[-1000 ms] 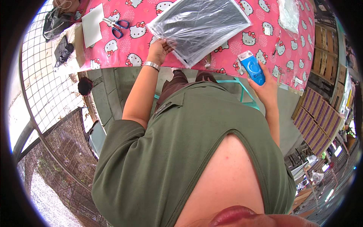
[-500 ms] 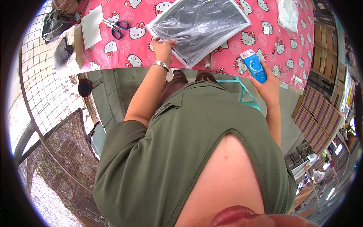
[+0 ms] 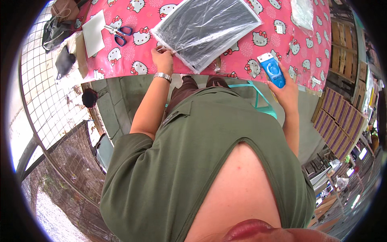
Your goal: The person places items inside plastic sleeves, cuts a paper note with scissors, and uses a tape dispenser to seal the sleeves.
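Note:
A dark flat rectangular panel in clear plastic wrap (image 3: 209,34) lies slantwise on the table. Beside its near left edge is my left hand (image 3: 163,59), with a metal-banded watch on the wrist. Its fingers are curled together close to the wrap; what they pinch, if anything, is too small to make out. My right hand (image 3: 287,89) holds a blue, flat, rounded thing with a white end (image 3: 272,69) over the table's near edge, fingers wrapped round its lower part.
A pink patterned cloth (image 3: 133,56) covers the table. Blue-handled scissors (image 3: 120,33) lie beside a white spiral notepad (image 3: 93,35) at left. Crumpled clear plastic (image 3: 302,15) sits at the far right. A turquoise stool frame (image 3: 262,101) stands below the near edge.
My left hand has shifted slightly left and nearer, from over the wrap's corner to beside its edge, fingers more curled. The right hand keeps its hold on the blue thing.

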Action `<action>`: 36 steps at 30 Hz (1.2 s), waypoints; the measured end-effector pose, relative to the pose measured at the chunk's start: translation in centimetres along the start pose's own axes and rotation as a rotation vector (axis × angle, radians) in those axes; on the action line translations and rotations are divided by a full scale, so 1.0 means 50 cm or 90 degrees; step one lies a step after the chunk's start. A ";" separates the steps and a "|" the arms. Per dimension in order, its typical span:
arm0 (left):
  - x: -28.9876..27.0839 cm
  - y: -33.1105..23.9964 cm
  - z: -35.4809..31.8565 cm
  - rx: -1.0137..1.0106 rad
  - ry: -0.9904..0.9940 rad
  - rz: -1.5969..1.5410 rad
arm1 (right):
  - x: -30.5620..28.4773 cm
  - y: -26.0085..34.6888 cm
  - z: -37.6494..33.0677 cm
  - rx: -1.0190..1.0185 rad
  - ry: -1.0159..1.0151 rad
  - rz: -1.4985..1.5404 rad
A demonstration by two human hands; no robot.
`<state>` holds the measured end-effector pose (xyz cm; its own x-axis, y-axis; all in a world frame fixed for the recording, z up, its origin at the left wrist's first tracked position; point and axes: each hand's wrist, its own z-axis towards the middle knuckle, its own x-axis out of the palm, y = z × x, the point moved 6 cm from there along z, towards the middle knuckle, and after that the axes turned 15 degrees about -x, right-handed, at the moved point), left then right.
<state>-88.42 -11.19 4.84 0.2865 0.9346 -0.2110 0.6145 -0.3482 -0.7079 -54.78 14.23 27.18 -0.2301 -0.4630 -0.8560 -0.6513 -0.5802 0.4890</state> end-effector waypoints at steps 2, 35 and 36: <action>0.001 -0.046 -0.024 0.152 -0.094 0.172 | -0.001 -0.002 0.000 0.008 0.003 0.003; 0.037 0.029 -0.080 0.567 0.044 0.857 | 0.016 -0.052 -0.019 0.046 0.166 -0.066; 0.035 0.026 -0.083 0.566 0.044 0.873 | 0.019 -0.054 -0.020 0.048 0.178 -0.065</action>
<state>-84.08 -10.30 6.37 0.2745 -0.0340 -0.9610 -0.6979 -0.6945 -0.1748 -52.52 14.70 25.21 0.0404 -0.5774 -0.8155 -0.7149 -0.5869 0.3801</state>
